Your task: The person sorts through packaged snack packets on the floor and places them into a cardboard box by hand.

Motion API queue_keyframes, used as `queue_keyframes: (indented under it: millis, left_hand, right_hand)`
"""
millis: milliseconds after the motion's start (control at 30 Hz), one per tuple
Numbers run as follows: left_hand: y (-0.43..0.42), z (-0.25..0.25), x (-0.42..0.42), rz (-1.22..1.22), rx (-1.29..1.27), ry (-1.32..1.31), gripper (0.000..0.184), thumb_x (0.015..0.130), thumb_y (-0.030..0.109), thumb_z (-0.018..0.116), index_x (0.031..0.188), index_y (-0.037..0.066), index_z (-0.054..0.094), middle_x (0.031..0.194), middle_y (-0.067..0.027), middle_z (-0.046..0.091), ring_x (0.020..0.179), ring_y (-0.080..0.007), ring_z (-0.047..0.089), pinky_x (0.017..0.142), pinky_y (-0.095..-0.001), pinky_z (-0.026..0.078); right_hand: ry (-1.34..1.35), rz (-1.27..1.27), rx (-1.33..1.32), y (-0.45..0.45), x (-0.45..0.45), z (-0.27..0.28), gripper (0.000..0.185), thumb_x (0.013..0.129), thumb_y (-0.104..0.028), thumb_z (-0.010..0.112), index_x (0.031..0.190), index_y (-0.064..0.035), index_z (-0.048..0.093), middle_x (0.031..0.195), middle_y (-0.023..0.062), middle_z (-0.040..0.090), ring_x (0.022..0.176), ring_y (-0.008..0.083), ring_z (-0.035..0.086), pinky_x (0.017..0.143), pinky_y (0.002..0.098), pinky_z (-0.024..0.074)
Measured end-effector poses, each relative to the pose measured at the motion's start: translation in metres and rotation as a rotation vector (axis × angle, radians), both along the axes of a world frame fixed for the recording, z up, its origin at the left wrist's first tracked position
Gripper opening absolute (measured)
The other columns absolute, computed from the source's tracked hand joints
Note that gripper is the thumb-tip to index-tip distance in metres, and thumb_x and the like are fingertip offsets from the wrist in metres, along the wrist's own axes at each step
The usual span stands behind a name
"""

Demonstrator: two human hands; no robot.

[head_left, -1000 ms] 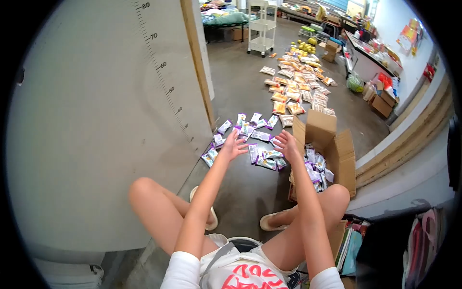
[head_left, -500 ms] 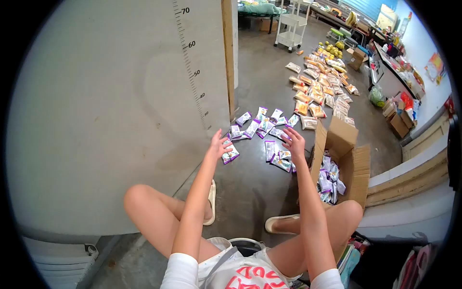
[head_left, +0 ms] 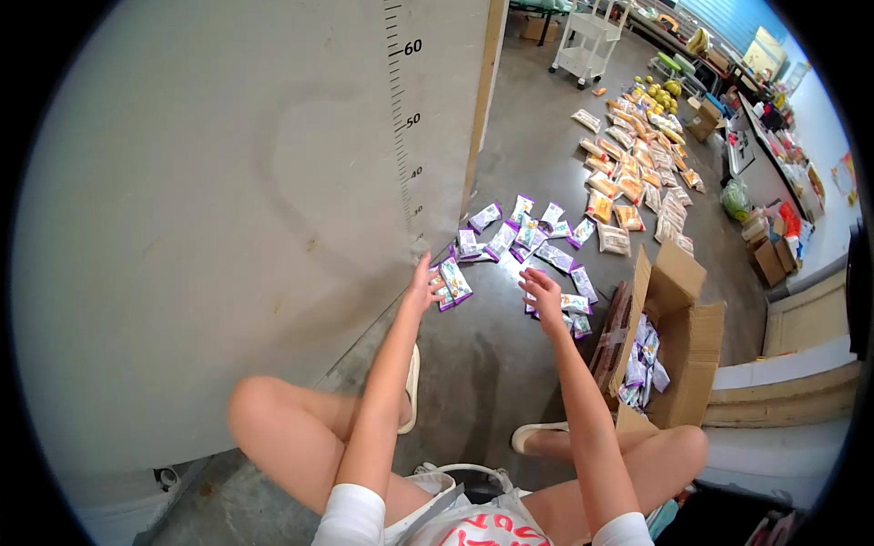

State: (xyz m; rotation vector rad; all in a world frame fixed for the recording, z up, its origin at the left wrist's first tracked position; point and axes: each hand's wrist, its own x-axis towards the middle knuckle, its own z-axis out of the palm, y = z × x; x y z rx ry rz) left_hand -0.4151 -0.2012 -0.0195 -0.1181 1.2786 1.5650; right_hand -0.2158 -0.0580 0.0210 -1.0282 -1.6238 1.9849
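Several purple-and-white snack packets [head_left: 502, 239] lie loosely spread on the grey floor in front of me. My left hand [head_left: 424, 285] is open beside the door panel, its fingers reaching to the nearest packets [head_left: 455, 279] on the left; whether they touch is unclear. Over the right-hand group of packets [head_left: 575, 304], my right hand [head_left: 543, 296] hangs open with its fingers apart, partly covering a packet beneath. An open cardboard box [head_left: 696, 350] at my right knee holds more such packets [head_left: 645, 362].
A large pale door panel [head_left: 237, 209] with a height scale stands close on my left. Farther off are bread-like packages [head_left: 628, 187], yellow-green round fruit [head_left: 657, 94] and a white wheeled cart [head_left: 587, 50]. A cluttered table [head_left: 756, 136] runs along the right.
My view has turned, so floor and box appear farther right. Against the packets, my right hand has moved left, over one that lay uncovered. Both hands stay open.
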Motion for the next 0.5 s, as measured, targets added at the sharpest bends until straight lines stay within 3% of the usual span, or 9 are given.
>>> queue_keyframes:
  millis: [167,500]
  left_hand:
    - [-0.005,-0.02,-0.006,0.047,-0.031,-0.027,0.084,0.065,0.055,0.039,0.12,0.007,-0.002,0.122,-0.0156,0.013,0.105,-0.0358,0.025,0.08,-0.0513,0.023]
    - [-0.002,-0.068,-0.019,-0.006,-0.073,-0.064,0.082,0.065,0.054,0.039,0.12,0.007,-0.001,0.122,-0.0165,0.012,0.106,-0.0357,0.023,0.081,-0.0507,0.022]
  right_hand:
    - [-0.046,0.07,-0.02,0.003,-0.03,-0.026,0.037,0.074,-0.021,0.04,0.108,-0.0033,0.036,0.105,0.0066,0.044,0.094,0.021,0.044,0.076,0.0369,0.0332]
    - [-0.03,0.092,-0.044,0.002,-0.087,-0.081,0.036,0.074,-0.02,0.041,0.106,-0.0047,0.039,0.102,0.0057,0.047,0.092,0.0175,0.045,0.073,0.033,0.0337]
